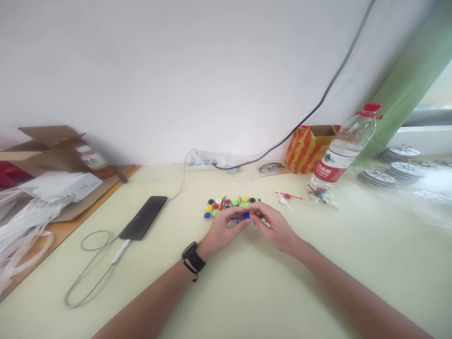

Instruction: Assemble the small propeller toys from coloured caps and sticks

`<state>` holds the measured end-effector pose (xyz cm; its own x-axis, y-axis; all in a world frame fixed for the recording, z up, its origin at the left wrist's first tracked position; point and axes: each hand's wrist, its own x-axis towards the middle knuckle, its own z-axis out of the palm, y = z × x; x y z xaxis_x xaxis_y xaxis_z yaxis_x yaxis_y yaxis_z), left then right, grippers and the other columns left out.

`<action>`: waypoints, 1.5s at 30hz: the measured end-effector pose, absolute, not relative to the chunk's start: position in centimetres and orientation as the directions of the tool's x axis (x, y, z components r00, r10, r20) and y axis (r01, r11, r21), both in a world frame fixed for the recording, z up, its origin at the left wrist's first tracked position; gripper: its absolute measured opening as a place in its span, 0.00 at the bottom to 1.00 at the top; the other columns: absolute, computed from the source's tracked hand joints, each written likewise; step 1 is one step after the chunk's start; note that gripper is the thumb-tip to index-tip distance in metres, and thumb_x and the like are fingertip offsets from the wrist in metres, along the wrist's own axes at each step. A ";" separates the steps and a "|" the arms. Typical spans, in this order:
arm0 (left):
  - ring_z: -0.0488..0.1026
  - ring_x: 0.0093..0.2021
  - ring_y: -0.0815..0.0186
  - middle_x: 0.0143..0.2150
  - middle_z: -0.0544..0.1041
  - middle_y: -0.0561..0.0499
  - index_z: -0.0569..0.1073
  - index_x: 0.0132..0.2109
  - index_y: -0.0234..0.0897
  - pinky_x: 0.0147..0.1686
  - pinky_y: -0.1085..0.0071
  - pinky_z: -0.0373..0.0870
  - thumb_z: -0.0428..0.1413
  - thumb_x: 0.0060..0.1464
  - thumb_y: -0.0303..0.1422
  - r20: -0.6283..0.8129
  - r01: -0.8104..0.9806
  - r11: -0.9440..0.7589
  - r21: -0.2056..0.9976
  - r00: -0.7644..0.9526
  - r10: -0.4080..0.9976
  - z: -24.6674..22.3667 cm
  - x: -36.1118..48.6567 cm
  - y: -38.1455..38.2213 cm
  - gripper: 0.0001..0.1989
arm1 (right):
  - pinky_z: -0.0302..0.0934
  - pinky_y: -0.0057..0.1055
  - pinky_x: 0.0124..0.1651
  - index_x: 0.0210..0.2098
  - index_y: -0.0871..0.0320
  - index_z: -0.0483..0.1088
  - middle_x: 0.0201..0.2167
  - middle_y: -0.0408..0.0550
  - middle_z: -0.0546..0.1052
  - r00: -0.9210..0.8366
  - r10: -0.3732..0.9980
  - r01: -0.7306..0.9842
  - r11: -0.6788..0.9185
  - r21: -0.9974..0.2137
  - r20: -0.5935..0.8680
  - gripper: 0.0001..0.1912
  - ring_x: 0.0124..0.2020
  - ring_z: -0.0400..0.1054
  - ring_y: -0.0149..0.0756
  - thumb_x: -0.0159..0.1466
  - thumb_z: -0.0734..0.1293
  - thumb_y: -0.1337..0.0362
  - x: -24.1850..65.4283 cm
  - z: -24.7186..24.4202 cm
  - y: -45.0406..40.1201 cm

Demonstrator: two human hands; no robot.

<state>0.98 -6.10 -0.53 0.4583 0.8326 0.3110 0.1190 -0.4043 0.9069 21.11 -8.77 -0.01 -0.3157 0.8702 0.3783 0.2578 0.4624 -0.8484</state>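
Note:
Both of my hands meet low over the table, each closed on a small blue plastic clock hand (240, 218). The fingers and thumb of my left hand (223, 230) pinch its left part. My right hand (277, 230) grips near the round blue middle; the fingers partly cover the piece. Just beyond my fingers lie rows of small round coloured pieces (208, 215), in black, white, red, yellow, green and blue, with thin coloured sticks (222, 202) among them. To the right, a red pointer (293, 196) and a white pointer (283, 201), each with a round hub, lie crossed.
A water bottle (339, 153) stands at right beside a small bag of coloured parts (323, 195). Behind are a striped bag (303, 149), glasses (271, 168) and a power strip (205, 161). A phone (144, 217) with cables lies left; stacked discs (377, 178) sit far right.

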 end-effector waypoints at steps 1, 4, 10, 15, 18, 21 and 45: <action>0.81 0.50 0.57 0.50 0.84 0.44 0.81 0.52 0.38 0.53 0.60 0.79 0.62 0.63 0.37 0.310 0.118 -0.404 0.907 0.462 0.831 -0.5 1.0 -6.1 0.13 | 0.69 0.39 0.49 0.52 0.52 0.71 0.47 0.51 0.77 -0.306 0.870 0.262 0.468 -0.844 0.388 0.12 0.47 0.73 0.41 0.73 0.61 0.62 21.1 0.0 -8.7; 0.81 0.50 0.56 0.49 0.84 0.43 0.81 0.51 0.37 0.53 0.60 0.79 0.63 0.62 0.37 0.306 0.114 -0.396 0.911 0.458 0.834 -0.6 1.0 -6.2 0.13 | 0.69 0.38 0.48 0.50 0.52 0.71 0.45 0.50 0.76 -0.274 0.872 0.271 0.475 -0.837 0.406 0.10 0.45 0.73 0.40 0.71 0.63 0.62 21.4 0.0 -8.6; 0.82 0.45 0.57 0.44 0.85 0.43 0.81 0.45 0.35 0.49 0.61 0.80 0.67 0.57 0.37 0.310 0.126 -0.386 0.914 0.396 0.864 -1.0 0.9 -6.1 0.12 | 0.68 0.34 0.42 0.52 0.53 0.69 0.37 0.46 0.75 -0.320 0.891 0.259 0.410 -0.875 0.322 0.11 0.37 0.71 0.36 0.71 0.64 0.60 21.9 0.1 -8.3; 0.82 0.43 0.58 0.42 0.85 0.43 0.83 0.43 0.36 0.46 0.62 0.79 0.65 0.58 0.38 0.347 0.158 -0.448 0.880 0.429 0.834 -0.8 0.9 -6.1 0.10 | 0.67 0.32 0.36 0.49 0.54 0.70 0.34 0.44 0.74 -0.310 0.913 0.251 0.347 -0.904 0.265 0.11 0.32 0.70 0.34 0.70 0.65 0.57 21.8 0.3 -8.3; 0.81 0.42 0.59 0.41 0.85 0.44 0.83 0.43 0.36 0.44 0.64 0.79 0.65 0.58 0.38 0.342 0.165 -0.446 0.880 0.432 0.835 -0.7 1.0 -6.0 0.10 | 0.67 0.31 0.34 0.48 0.54 0.70 0.33 0.44 0.74 -0.295 0.924 0.211 0.311 -0.927 0.243 0.12 0.30 0.69 0.33 0.70 0.66 0.55 21.6 0.3 -8.4; 0.81 0.42 0.59 0.42 0.85 0.44 0.83 0.44 0.37 0.42 0.65 0.79 0.66 0.57 0.39 0.328 0.178 -0.442 0.879 0.449 0.831 -0.7 1.0 -6.1 0.12 | 0.67 0.31 0.34 0.47 0.54 0.71 0.33 0.44 0.74 -0.289 0.925 0.178 0.307 -0.935 0.248 0.11 0.29 0.69 0.32 0.70 0.66 0.55 21.5 0.3 -8.4; 0.82 0.38 0.61 0.39 0.85 0.46 0.80 0.41 0.37 0.38 0.68 0.79 0.66 0.58 0.39 0.398 0.243 -0.478 0.844 0.312 0.862 -0.9 1.0 -6.1 0.10 | 0.63 0.32 0.37 0.52 0.52 0.69 0.36 0.45 0.75 -0.464 0.834 0.399 0.498 -0.770 0.298 0.17 0.34 0.69 0.37 0.73 0.57 0.51 24.5 0.0 -7.7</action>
<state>1.02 -6.13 -0.95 0.3123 0.8624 0.3983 0.2434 -0.4779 0.8440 24.55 -7.67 0.01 -0.4640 0.8341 0.2984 0.3989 0.4975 -0.7703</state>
